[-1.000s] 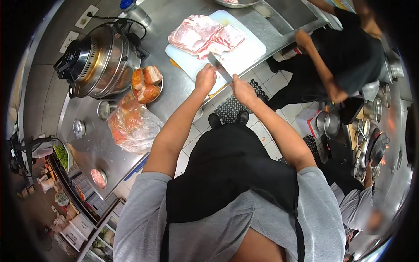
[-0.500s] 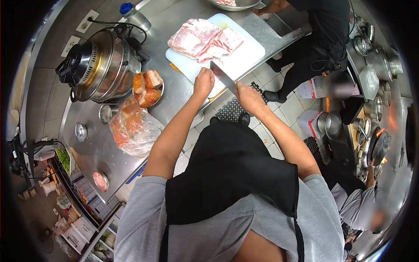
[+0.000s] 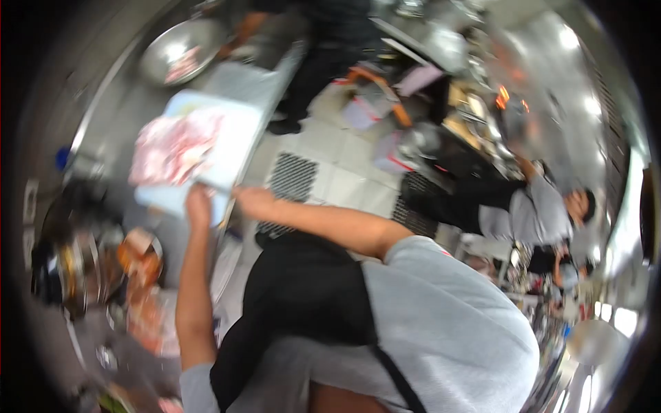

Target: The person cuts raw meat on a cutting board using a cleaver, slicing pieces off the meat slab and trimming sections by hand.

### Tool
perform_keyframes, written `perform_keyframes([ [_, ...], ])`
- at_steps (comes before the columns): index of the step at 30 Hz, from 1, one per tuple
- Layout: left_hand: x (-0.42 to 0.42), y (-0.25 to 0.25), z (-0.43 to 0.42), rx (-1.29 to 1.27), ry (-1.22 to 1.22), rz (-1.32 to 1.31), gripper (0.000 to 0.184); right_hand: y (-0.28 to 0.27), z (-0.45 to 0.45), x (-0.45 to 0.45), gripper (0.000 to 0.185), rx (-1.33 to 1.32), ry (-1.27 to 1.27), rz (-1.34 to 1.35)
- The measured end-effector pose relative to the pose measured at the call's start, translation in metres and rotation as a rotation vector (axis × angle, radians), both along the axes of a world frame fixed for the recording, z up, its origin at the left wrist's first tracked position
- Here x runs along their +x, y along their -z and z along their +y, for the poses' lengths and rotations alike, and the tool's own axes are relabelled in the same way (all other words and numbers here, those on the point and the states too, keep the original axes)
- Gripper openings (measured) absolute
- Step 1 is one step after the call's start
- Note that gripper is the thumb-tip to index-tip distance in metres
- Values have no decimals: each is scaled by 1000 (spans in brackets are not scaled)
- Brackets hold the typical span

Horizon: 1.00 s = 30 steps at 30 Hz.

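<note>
Raw meat [image 3: 172,148] lies on a pale cutting board [image 3: 237,131] at the upper left, on the steel counter. My right hand [image 3: 255,203] is closed round the handle of a knife [image 3: 219,186], whose blade points left toward my other hand. At the board's lower edge is my left hand [image 3: 199,199], closed near the blade tip; motion blur hides whether its fingers hold anything.
A metal bowl with meat [image 3: 180,51] sits beyond the board. Cooked meat pieces [image 3: 140,251], bagged food [image 3: 148,316] and a round cooker [image 3: 79,268] are lower left. One co-worker [image 3: 330,51] stands beyond the board, another [image 3: 537,206] at the right.
The view has swung to the right and blurred, so the board and counter now appear farther left. My right hand still holds the knife. The co-worker beyond the board reaches toward the bowl.
</note>
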<state>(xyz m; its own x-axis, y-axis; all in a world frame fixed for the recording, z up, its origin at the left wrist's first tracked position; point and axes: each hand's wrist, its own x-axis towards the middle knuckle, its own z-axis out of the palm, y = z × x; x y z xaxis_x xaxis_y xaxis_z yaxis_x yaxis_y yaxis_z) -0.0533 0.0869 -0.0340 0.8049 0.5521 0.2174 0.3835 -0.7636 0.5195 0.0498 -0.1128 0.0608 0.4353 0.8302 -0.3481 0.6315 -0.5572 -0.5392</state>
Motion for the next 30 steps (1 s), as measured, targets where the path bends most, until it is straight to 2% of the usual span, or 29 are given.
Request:
perform_keyframes([
  [1,-3,4,1,11,-2,-58,18,2,-14,-1,34,60,-7,-20],
  [2,-3,5,3,-6,23,-60,12,-23,-19,1,34,10,3,59],
  [4,-4,-5,-6,-34,84,-103,1,-2,-4,0,35,47,22,52],
  [9,-6,-25,-5,-57,82,-30,3,4,36,-2,36,140,32,20],
  [13,-5,8,11,-12,-42,-79,8,19,8,12,39,95,4,13],
  [15,-6,7,8,5,-60,-81,10,5,-22,17,41,74,-74,15],
  [20,-8,2,-9,44,-31,-82,12,12,-14,25,38,61,1,78],
  [21,-9,-4,-13,-4,-7,-55,11,13,-9,23,37,54,25,83],
  [24,-21,9,4,-276,-70,-198,13,15,-8,18,35,109,53,78],
  [25,-27,50,30,-344,-115,-288,12,9,-11,21,36,95,98,171],
  [28,-28,52,46,-460,-245,-68,14,-18,-30,26,38,46,223,463],
  [30,-28,44,47,-489,-240,-27,16,10,-31,38,34,119,275,623],
])
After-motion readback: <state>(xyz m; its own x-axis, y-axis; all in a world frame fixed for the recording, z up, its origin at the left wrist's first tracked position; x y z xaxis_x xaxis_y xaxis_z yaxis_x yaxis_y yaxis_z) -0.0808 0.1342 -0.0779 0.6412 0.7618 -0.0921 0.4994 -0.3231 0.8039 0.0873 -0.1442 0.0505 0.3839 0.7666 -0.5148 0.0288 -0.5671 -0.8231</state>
